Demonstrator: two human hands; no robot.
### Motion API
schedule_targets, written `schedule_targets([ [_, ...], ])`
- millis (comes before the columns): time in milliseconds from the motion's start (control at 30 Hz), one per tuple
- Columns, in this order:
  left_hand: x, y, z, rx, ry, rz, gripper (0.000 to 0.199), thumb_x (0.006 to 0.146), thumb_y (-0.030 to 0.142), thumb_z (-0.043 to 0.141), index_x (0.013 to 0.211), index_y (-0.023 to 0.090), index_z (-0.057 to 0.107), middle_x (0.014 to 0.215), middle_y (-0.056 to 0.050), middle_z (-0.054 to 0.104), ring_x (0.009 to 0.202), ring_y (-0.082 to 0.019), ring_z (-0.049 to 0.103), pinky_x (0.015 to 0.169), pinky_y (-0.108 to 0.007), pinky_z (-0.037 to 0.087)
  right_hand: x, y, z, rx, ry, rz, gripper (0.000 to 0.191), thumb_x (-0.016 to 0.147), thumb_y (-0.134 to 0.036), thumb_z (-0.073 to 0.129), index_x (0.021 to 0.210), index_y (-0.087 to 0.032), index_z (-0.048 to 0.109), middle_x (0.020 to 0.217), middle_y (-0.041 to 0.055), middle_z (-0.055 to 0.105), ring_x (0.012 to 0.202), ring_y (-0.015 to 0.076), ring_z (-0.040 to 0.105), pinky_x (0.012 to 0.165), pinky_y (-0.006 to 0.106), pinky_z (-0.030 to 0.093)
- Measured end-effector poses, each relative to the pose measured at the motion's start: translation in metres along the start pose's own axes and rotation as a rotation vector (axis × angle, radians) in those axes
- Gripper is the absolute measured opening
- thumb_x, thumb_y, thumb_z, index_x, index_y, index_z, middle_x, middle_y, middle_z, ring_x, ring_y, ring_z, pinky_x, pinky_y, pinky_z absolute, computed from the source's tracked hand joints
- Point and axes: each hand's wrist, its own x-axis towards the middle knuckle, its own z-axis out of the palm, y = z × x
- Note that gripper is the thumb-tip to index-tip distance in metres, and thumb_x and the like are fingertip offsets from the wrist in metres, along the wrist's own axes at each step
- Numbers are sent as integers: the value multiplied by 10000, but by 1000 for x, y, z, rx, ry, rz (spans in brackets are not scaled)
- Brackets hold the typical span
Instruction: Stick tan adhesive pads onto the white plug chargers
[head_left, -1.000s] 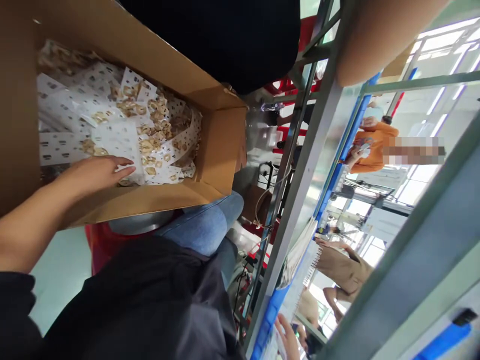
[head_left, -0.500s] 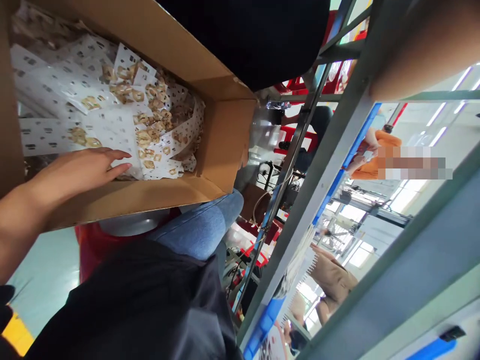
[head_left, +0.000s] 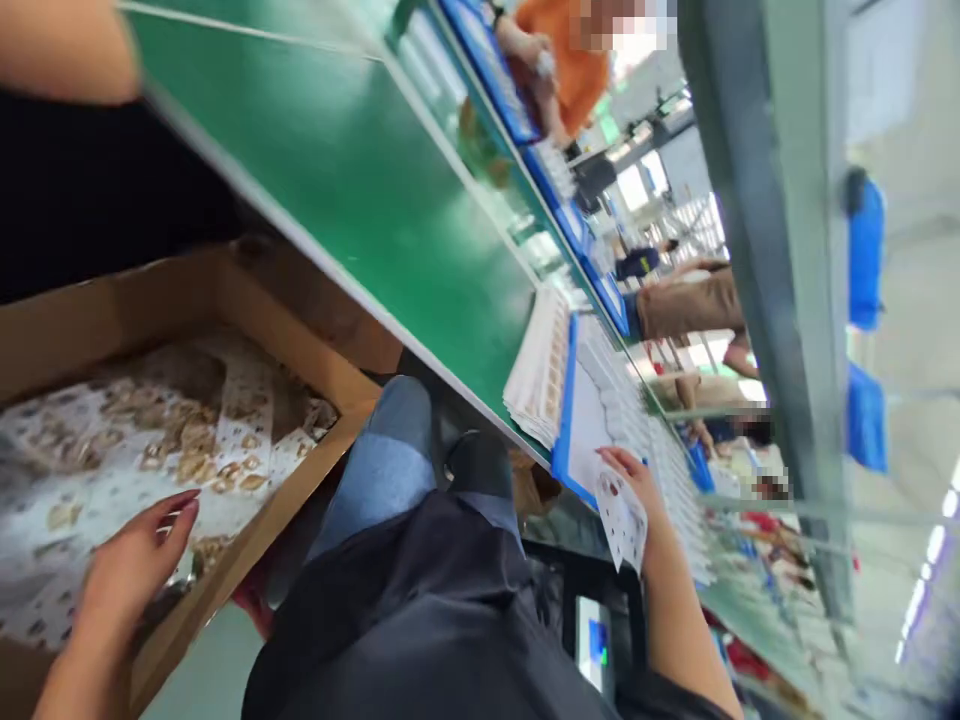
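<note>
My left hand [head_left: 135,560] is at the near side of an open cardboard box [head_left: 300,515]. Its fingers reach over the contents, thumb apart, with nothing visible in them. Inside lie several small clear and white printed packets [head_left: 195,440] holding tan ring-shaped pieces. My right hand [head_left: 637,485] is off to the right, beside a blue-edged white tray [head_left: 589,435]. A small white packet with dark printed marks [head_left: 622,520] is in this hand, hanging below the fingers. Some of the fingers are hidden behind it.
A green-topped workbench [head_left: 360,200] runs diagonally across the view. On its edge stands a stack of white ridged trays [head_left: 540,370]. A person in orange [head_left: 570,60] works across the bench. A grey metal beam [head_left: 780,250] crosses at the right.
The view has swung right, bringing the green bench, the trays and my right hand with the packet into sight. My left hand still hovers at the box, which now sits lower left.
</note>
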Motion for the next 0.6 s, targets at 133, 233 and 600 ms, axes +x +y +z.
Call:
schedule_targets([
  [133, -17, 121, -41, -9, 191, 300, 241, 883, 541, 475, 937, 405, 666, 859, 66, 754, 665, -238, 666, 690, -330, 497, 5, 59, -32, 149, 57, 2, 594, 694, -703, 717, 937, -162, 757, 858, 66, 717, 701, 186, 593, 608, 288, 459],
  [233, -57, 240, -50, -179, 281, 682, 249, 886, 514, 523, 943, 353, 704, 962, 26, 761, 885, -256, 702, 841, -350, 518, -3, 93, -39, 237, 60, -10, 584, 729, -698, 694, 948, -161, 763, 873, 85, 733, 734, 203, 614, 628, 296, 471],
  [600, -188, 543, 136, 649, -674, 1536, 280, 934, 231, 571, 1174, 150, 692, 1168, -193, 668, 1062, -317, 665, 814, -394, 554, -14, 150, -10, 571, 187, -43, 590, 791, -740, 596, 934, -189, 751, 808, 83, 730, 720, 229, 666, 652, 310, 539],
])
